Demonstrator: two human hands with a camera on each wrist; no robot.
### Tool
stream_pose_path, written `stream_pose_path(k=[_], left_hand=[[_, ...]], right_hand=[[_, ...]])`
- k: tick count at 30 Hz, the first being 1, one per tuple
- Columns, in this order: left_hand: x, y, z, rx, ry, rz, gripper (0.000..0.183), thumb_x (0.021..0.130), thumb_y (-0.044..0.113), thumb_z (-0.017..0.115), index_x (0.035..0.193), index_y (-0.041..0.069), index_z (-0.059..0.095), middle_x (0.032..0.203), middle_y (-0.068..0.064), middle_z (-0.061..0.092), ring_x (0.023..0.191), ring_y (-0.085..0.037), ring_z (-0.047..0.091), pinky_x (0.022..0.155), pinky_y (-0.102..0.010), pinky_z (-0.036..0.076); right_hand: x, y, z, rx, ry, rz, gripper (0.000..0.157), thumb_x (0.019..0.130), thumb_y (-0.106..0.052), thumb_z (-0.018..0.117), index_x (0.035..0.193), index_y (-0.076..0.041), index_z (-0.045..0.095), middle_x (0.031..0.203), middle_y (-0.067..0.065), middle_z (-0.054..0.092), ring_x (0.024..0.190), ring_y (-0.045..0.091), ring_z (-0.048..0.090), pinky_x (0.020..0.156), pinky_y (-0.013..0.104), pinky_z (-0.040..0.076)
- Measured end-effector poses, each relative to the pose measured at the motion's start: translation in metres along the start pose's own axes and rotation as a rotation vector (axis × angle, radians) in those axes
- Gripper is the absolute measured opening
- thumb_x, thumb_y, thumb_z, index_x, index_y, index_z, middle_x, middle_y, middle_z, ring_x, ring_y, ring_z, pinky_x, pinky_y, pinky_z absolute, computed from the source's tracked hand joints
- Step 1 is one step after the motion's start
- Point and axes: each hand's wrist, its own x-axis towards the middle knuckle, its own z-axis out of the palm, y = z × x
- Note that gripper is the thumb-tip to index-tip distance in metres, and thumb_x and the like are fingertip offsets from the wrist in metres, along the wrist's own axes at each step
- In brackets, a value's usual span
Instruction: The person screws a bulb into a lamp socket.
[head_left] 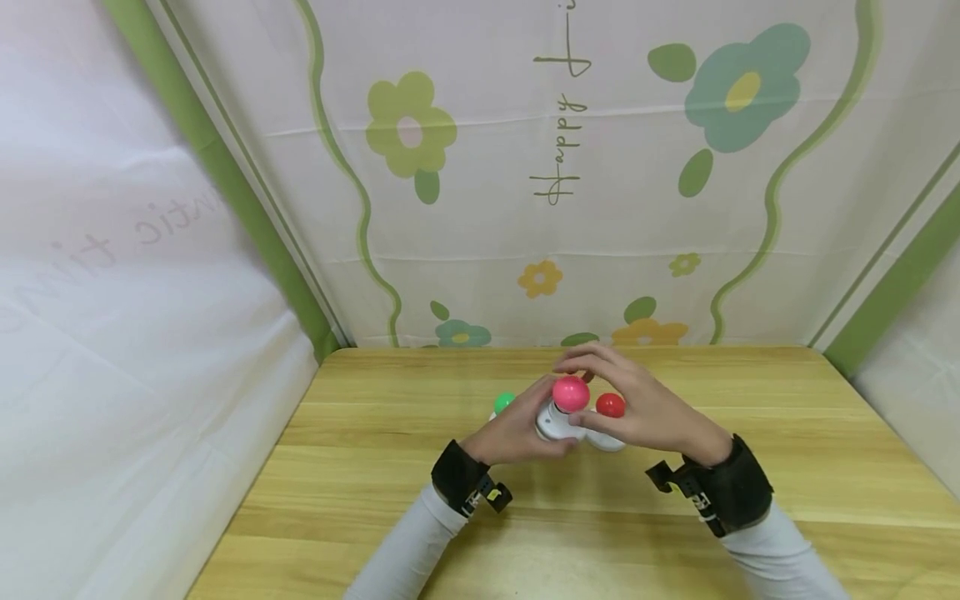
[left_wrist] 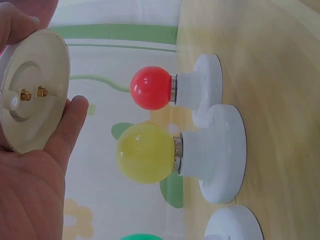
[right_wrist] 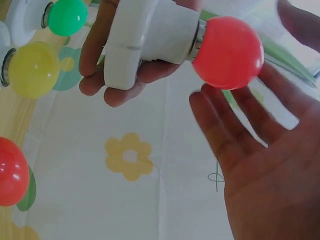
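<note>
My left hand grips a round white lamp holder by its base, lifted above the table. A pinkish-red light bulb sits in the holder's socket. The holder's underside, with two brass screws, faces the left wrist camera. Around the bulb curves my right hand, its fingers spread. In the right wrist view its fingertips lie close against the bulb, while the thumb stands apart from it. Whether the fingertips touch the glass I cannot tell.
On the wooden table stand other white holders bearing a red bulb, a yellow bulb and a green bulb. Behind the table hangs a flowered curtain; white fabric borders the left side.
</note>
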Motion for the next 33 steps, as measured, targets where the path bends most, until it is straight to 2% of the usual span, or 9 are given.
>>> stream_pose_path(k=[2,4,6,9,16,21,24,33], left_hand=[[0.0007,-0.0001,-0.0003,0.004,-0.005,0.017,0.087,0.091,0.005,0.08,0.161,0.018,0.031,0.157,-0.005,0.048,0.136,-0.016,0.055,0.116,-0.031,0.05],[0.0005,0.0002,-0.0003,0.013,-0.008,0.022,0.088,0.091,0.005,0.081,0.161,0.018,0.03,0.155,-0.006,0.049,0.133,-0.016,0.056,0.116,-0.031,0.05],[0.0002,0.0008,-0.0003,0.016,-0.009,0.021,0.09,0.091,0.005,0.081,0.163,0.019,0.028,0.154,-0.008,0.049,0.132,-0.016,0.056,0.115,-0.031,0.05],[0.0,0.0007,0.0002,0.019,-0.008,0.022,0.096,0.091,0.005,0.081,0.166,0.02,0.024,0.158,-0.009,0.047,0.133,-0.017,0.056,0.115,-0.032,0.05],[0.0007,-0.0003,0.0013,0.007,-0.011,0.033,0.101,0.091,0.005,0.08,0.169,0.024,0.018,0.162,-0.005,0.043,0.136,-0.016,0.055,0.114,-0.031,0.051],[0.002,-0.0009,0.0024,-0.002,-0.011,0.049,0.099,0.091,0.003,0.08,0.168,0.024,0.021,0.164,-0.004,0.041,0.139,-0.017,0.054,0.116,-0.032,0.05],[0.0013,-0.0009,0.0025,0.0,-0.012,0.035,0.095,0.091,0.004,0.079,0.167,0.022,0.024,0.164,-0.004,0.042,0.137,-0.016,0.054,0.116,-0.031,0.05],[-0.0014,-0.0009,0.0029,0.028,-0.013,0.007,0.08,0.092,0.007,0.08,0.158,0.014,0.036,0.147,-0.009,0.052,0.126,-0.015,0.058,0.11,-0.027,0.053]], right_hand=[[-0.0001,0.0013,-0.0008,0.029,-0.008,-0.044,0.051,0.09,-0.009,0.083,0.138,-0.016,0.067,0.144,0.003,0.062,0.129,0.022,0.061,0.105,0.044,0.056],[0.0,0.0031,-0.0006,0.04,-0.008,-0.086,0.049,0.09,0.001,0.076,0.136,-0.014,0.069,0.144,0.004,0.064,0.134,0.025,0.059,0.11,0.04,0.054],[0.0001,0.0048,0.0001,0.055,0.001,-0.117,0.053,0.087,0.01,0.069,0.134,-0.014,0.07,0.141,0.003,0.066,0.134,0.024,0.06,0.112,0.033,0.052],[0.0004,0.006,0.0013,0.069,0.013,-0.14,0.057,0.082,0.016,0.066,0.131,-0.013,0.072,0.137,0.0,0.069,0.132,0.023,0.061,0.113,0.027,0.05],[0.0008,0.0057,0.0008,0.026,0.026,-0.131,0.048,0.084,0.006,0.082,0.127,-0.015,0.074,0.131,0.002,0.072,0.126,0.024,0.064,0.112,0.027,0.05],[0.0006,0.0059,-0.0006,-0.016,0.031,-0.089,0.045,0.083,-0.002,0.087,0.125,-0.015,0.074,0.129,0.001,0.072,0.123,0.023,0.065,0.106,0.032,0.056],[0.0017,0.0061,0.0,-0.043,0.049,-0.097,0.045,0.082,-0.007,0.091,0.123,-0.014,0.074,0.126,0.001,0.073,0.119,0.021,0.067,0.101,0.034,0.059],[0.0025,0.0054,0.0032,-0.063,0.083,-0.099,0.049,0.077,-0.011,0.096,0.119,-0.008,0.071,0.118,0.003,0.071,0.097,0.011,0.068,0.083,0.028,0.063]])
